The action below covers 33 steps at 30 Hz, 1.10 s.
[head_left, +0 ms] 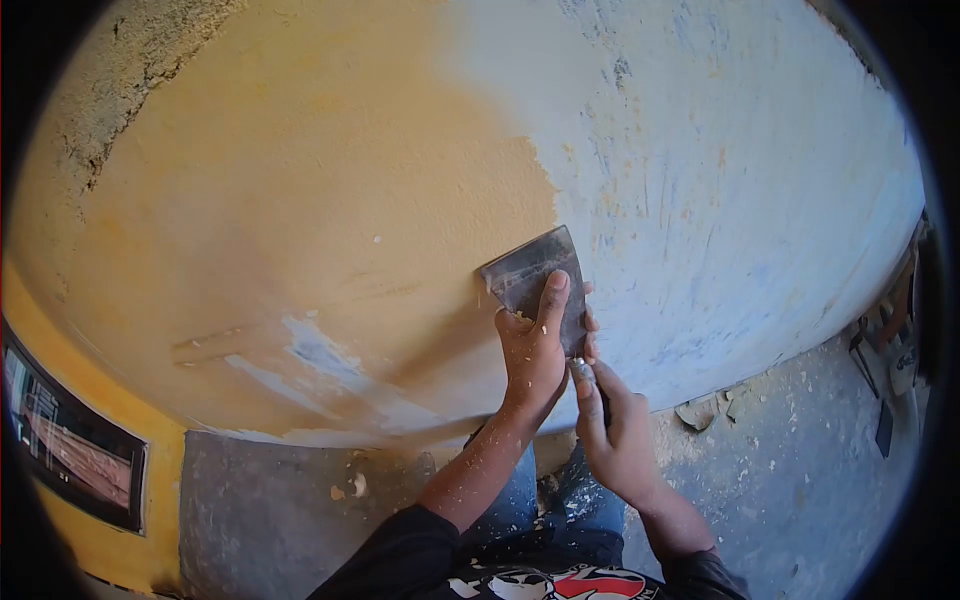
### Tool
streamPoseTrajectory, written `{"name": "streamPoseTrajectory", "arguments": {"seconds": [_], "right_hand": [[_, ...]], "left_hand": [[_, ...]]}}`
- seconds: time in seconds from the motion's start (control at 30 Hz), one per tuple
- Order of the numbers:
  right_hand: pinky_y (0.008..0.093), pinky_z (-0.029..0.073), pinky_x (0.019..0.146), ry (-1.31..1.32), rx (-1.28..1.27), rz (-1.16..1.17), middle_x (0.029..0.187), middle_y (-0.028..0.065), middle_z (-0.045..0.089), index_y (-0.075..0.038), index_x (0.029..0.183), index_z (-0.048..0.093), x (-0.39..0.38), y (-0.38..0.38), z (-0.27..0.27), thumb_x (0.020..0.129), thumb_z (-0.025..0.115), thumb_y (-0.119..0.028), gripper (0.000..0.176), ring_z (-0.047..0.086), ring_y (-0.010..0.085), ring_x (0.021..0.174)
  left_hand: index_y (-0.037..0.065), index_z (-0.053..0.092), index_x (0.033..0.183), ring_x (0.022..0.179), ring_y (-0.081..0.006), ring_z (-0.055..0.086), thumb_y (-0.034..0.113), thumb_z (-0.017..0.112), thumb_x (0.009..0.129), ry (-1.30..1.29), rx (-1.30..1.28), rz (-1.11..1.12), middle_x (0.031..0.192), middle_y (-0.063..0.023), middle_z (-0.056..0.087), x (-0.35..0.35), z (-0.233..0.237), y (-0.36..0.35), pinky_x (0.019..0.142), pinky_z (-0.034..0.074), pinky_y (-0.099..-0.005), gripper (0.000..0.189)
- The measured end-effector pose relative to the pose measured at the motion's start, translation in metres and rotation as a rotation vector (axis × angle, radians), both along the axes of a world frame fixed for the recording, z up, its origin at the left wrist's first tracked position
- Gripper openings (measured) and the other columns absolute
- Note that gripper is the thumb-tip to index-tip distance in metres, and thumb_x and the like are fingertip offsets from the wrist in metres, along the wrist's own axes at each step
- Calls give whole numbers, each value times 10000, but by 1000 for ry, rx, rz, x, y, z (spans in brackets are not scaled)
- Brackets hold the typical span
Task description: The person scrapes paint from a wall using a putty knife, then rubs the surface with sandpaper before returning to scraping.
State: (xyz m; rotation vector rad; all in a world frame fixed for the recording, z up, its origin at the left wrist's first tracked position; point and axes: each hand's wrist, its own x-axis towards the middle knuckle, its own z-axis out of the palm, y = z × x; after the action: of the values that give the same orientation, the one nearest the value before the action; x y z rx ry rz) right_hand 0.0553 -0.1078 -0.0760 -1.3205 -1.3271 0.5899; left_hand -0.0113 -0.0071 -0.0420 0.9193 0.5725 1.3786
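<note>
**Scraper just above both hands, blade against the wall**

Head view: the scraper (530, 272) sits just above the hands, its long axis running from the handle up and slightly left. The left hand (533, 352), the nearer, clasps the blade's lower part with its forefinger stretched up it. The right hand (617, 437), below, is closed round the handle. The blade edge meets the wall (300, 200).

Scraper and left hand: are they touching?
Touching. The head view shows the left hand with a finger lying flat on the blade of the scraper, with no gap between them.

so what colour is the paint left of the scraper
Yellow-orange paint, head view, bordering the scraper.
</note>
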Motion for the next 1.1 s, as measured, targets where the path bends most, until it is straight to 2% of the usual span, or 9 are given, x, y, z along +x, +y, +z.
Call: {"name": "streamPoseTrajectory", "arguments": {"seconds": [0.13, 0.23, 0.27, 0.4, 0.53, 0.63, 0.77, 1.03, 1.1], "right_hand": [[396, 486, 579, -64, -106, 53, 713, 302, 590, 58, 1223, 547, 4, 16, 35, 970, 495, -111, 308, 657, 450, 726], [400, 479, 569, -40, -49, 35, 713, 308, 584, 53, 1205, 550, -1, 2, 25, 966, 505, -110, 293, 652, 454, 716], [407, 478, 569, -55, -33, 27, 719, 316, 583, 65, 1197, 549, -2, -4, 15, 964, 511, -105, 291, 650, 459, 727], [406, 479, 566, -40, -101, 49, 697, 304, 581, 72, 1212, 543, -3, 1, 30, 975, 497, -111, 303, 646, 464, 718], [403, 470, 556, 20, -121, 34, 691, 297, 583, 74, 1210, 542, -4, 1, 27, 978, 493, -110, 301, 637, 470, 713], [400, 465, 548, -30, 42, 0, 678, 285, 587, 74, 1220, 541, -9, 7, 27, 980, 499, -126, 315, 656, 424, 651], [432, 470, 559, -30, -35, 35, 683, 301, 587, 80, 1218, 540, -6, 1, 32, 972, 504, -113, 314, 637, 464, 676], [441, 448, 536, -24, -42, 44, 670, 300, 571, 96, 1201, 536, -8, 2, 41, 976, 487, -116, 313, 647, 431, 615], [420, 449, 536, -28, -15, 7, 670, 285, 571, 87, 1201, 541, -8, 0, 27, 982, 485, -115, 303, 648, 404, 600]], "left_hand": [[-42, 591, 986, 406, -151, 513, 379, 603, 959, 5, 62, -64, 627, -83, 579, -7, 20, 17, 372, 411, -268, 422], [-37, 593, 987, 410, -151, 518, 373, 608, 957, 24, 24, -84, 618, -83, 575, -12, 11, 5, 372, 411, -269, 411], [-36, 596, 985, 411, -152, 521, 366, 607, 957, 16, -2, 58, 605, -81, 569, -4, 7, -5, 371, 410, -269, 403], [-40, 600, 966, 415, -152, 525, 365, 627, 946, 30, -27, -72, 605, -87, 570, -13, 13, 2, 372, 405, -267, 406], [-40, 600, 959, 411, -150, 517, 353, 624, 949, 31, -31, -71, 605, -85, 567, -10, 7, -1, 376, 401, -255, 394], [-43, 593, 962, 412, -150, 513, 351, 616, 954, 33, 54, -23, 608, -84, 564, -8, 16, 5, 381, 405, -252, 396], [-36, 579, 970, 414, -148, 510, 324, 601, 964, 1, 24, -82, 612, -88, 562, -16, 25, 1, 375, 410, -259, 361], [-29, 567, 1009, 463, -162, 543, 295, 630, 952, -26, 1, -136, 742, -131, 616, -18, 26, 6, 379, 430, -287, 336], [-23, 591, 1012, 466, -151, 552, 353, 614, 957, 38, -3, -3, 714, -115, 623, -8, 17, -5, 390, 419, -269, 381]]}}
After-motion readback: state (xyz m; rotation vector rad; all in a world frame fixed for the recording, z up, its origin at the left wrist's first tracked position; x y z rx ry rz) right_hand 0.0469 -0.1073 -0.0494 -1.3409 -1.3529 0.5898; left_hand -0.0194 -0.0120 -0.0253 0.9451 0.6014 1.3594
